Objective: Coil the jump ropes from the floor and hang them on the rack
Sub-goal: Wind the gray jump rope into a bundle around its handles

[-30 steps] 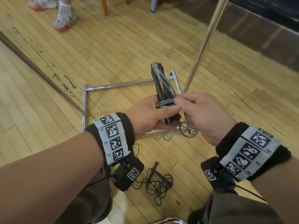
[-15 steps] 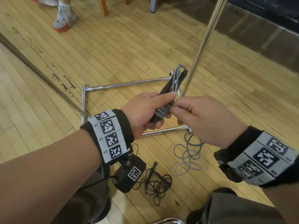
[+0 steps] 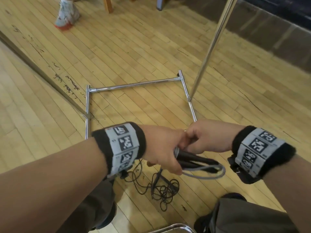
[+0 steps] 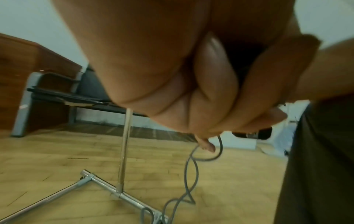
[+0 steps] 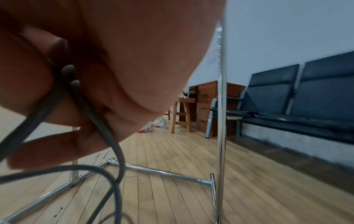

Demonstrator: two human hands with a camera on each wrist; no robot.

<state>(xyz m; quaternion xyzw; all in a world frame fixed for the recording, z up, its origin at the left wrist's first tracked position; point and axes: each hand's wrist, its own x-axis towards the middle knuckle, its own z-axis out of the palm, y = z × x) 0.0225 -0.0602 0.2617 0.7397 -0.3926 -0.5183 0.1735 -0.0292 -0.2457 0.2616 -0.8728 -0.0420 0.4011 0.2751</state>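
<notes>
My left hand grips the two black handles of a grey jump rope; they lie level and point to the lower right. A grey loop sticks out past them. Pressed against the left hand, my right hand has its fingers curled round the grey cord. In the left wrist view the cord hangs in twists down to the floor by the rack base. A second, black jump rope lies tangled on the floor under my hands. The chrome rack's upright pole rises just beyond them.
The rack's square chrome base lies on the wooden floor ahead. Another person's shoe and a wooden stool leg are at the far left. Dark bench seats line the wall to the right. A chrome chair edge is at my knees.
The handle bundle has swung from pointing up and away to lying level towards me. Both hands have dropped lower and closed together; the grey loops on the floor are now hidden behind them.
</notes>
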